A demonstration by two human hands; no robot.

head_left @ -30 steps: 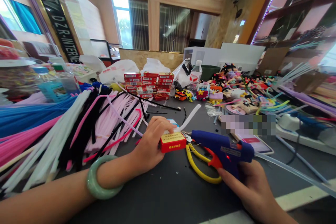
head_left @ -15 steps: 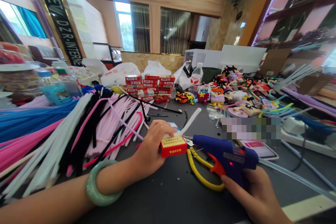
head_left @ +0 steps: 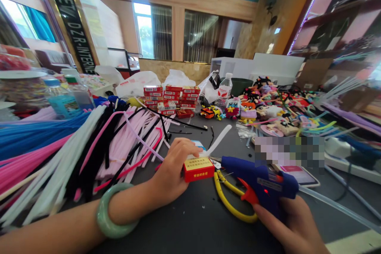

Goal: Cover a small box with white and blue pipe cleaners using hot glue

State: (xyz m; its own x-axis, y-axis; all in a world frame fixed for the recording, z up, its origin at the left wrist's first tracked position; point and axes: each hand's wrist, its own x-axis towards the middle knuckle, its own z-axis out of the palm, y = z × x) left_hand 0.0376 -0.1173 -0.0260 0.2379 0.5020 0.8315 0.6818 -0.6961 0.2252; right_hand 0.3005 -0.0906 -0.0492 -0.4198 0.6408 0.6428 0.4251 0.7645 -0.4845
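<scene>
My left hand (head_left: 175,164), with a green bangle (head_left: 114,211) on the wrist, is closed around a small red and yellow box (head_left: 199,170). A white pipe cleaner (head_left: 219,140) sticks up and to the right from behind the box. In my right hand (head_left: 293,218) is a blue hot glue gun (head_left: 258,176) with an orange trigger and a lit red light. Its nozzle points left, close beside the box; whether it touches anything there is hard to see. Beneath the gun lie yellow-handled pliers (head_left: 232,200), on the dark table.
Bundles of colored pipe cleaners (head_left: 89,143) spread over the left side. Stacked red boxes (head_left: 171,99) stand at the back, near a clear bottle (head_left: 225,86). Small dolls (head_left: 262,103) pile up at the back right. A phone (head_left: 299,176) and a white power strip (head_left: 354,158) lie at right.
The whole view has shifted slightly. Both hands keep their holds on the box and the glue gun, with almost no movement relative to each other.
</scene>
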